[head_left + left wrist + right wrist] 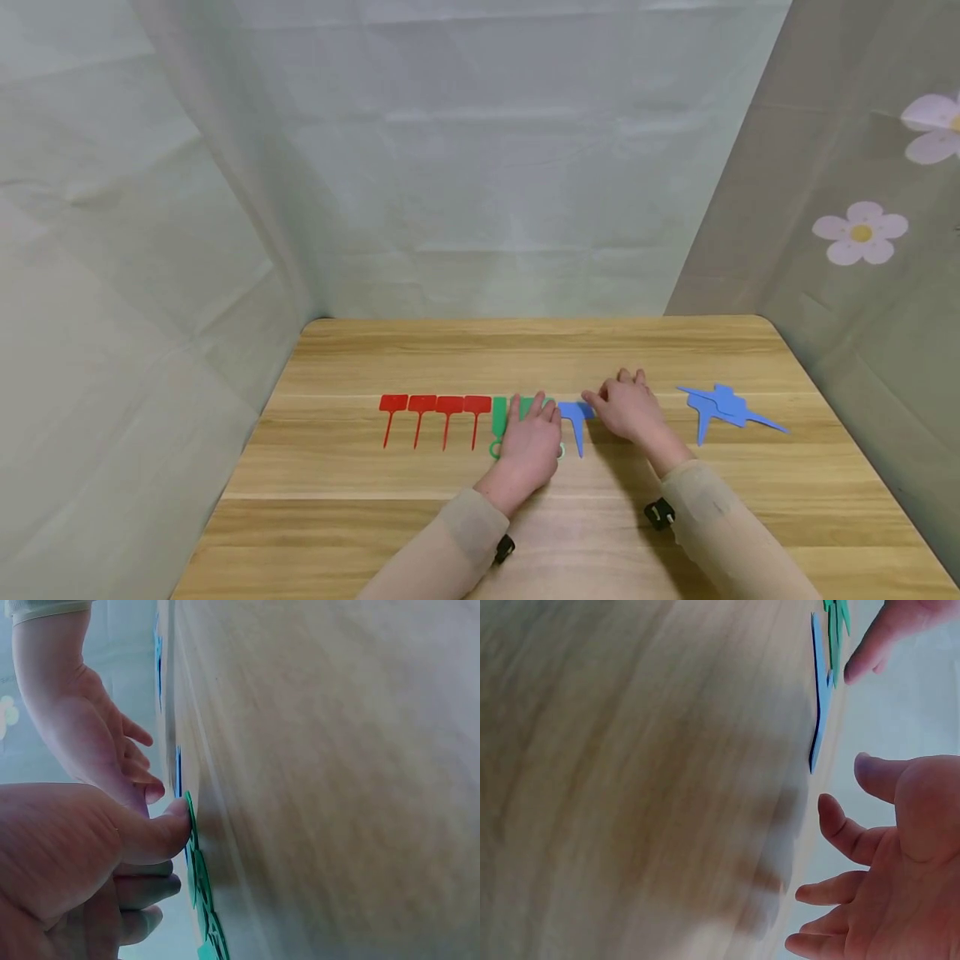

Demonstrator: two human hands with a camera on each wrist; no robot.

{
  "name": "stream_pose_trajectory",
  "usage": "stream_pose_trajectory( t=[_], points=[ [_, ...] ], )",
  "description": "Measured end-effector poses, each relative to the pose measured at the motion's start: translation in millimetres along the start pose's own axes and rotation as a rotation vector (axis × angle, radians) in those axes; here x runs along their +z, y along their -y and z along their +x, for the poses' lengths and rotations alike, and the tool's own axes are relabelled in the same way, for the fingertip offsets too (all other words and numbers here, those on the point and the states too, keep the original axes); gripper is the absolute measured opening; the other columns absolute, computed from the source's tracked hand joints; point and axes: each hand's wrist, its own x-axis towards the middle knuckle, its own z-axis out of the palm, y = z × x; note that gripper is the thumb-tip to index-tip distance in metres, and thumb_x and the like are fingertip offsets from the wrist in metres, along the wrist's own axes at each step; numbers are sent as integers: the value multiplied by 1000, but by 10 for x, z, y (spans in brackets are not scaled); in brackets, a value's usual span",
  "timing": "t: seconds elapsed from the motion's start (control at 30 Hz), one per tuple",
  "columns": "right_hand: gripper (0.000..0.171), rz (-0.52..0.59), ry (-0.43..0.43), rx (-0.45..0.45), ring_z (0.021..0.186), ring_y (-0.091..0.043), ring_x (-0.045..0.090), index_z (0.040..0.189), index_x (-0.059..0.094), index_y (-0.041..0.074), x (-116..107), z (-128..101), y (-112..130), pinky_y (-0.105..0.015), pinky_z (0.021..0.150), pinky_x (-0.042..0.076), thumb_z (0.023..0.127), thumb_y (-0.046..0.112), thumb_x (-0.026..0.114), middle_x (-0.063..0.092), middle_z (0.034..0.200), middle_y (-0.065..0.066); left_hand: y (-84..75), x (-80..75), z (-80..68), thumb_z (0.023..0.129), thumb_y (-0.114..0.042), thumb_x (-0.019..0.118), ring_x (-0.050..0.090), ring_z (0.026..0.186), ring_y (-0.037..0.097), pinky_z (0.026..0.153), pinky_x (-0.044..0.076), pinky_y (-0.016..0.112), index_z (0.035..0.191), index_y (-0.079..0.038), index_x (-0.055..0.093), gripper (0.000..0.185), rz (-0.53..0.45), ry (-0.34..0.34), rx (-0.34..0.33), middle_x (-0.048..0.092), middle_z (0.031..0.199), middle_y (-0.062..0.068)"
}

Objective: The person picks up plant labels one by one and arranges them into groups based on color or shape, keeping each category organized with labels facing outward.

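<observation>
My left hand [531, 446] lies over green tags [499, 415] with ring ends, covering part of them. Seen from the left wrist, its thumb touches the edge of a green tag [192, 817], and the other fingers are extended. Just right of them, a blue T-shaped plant label [577, 425] lies flat with its spike toward me. My right hand [628, 408] is at the right end of that label's head, fingers spread and loosely bent. The right wrist view shows nothing between those fingers, with the blue label [819, 712] beyond the thumb.
Several red T-shaped plant labels [450, 406] lie in a row left of the green tags. To the right, blue labels [720, 404] overlap in a loose pile. The wooden table [337, 517] is bordered by fabric walls [487, 208] at the back and sides.
</observation>
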Motion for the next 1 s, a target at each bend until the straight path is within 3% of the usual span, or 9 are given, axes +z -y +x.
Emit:
stream_pose_trajectory(
  t=[0.3, 0.57, 0.77, 1.0],
  points=[
    [52, -1, -10, -8, 148, -72, 16, 108, 73, -1, -60, -3, -5, -73, 120, 28, 113, 46, 50, 32, 157, -48, 22, 12, 3, 101, -37, 74, 35, 158, 21, 126, 29, 60, 155, -16, 59, 60, -5, -28, 22, 52, 162, -1],
    [56, 4, -21, -9, 147, -72, 17, 115, 74, -5, -100, -27, -40, -74, 120, 27, 114, 45, 48, 34, 156, -48, 13, -29, -3, 103, -49, 68, 32, 159, 24, 126, 27, 62, 158, -15, 56, 65, -37, -4, 20, 49, 165, -1],
    [55, 18, -43, -1, 147, -72, 17, 112, 74, -5, -147, -71, -143, -75, 119, 27, 114, 44, 48, 36, 156, -46, -75, -44, 10, 103, -57, 65, 33, 159, 23, 127, 28, 59, 158, -15, 55, 70, -37, -10, 28, 50, 164, -1],
    [55, 48, -47, 27, 147, -73, 14, 109, 73, -3, -245, -186, -322, -80, 116, 25, 114, 46, 48, 32, 157, -48, -201, -11, 25, 103, -54, 66, 33, 159, 22, 126, 30, 56, 157, -14, 56, 68, -37, -37, 72, 52, 162, -1]
  ],
)
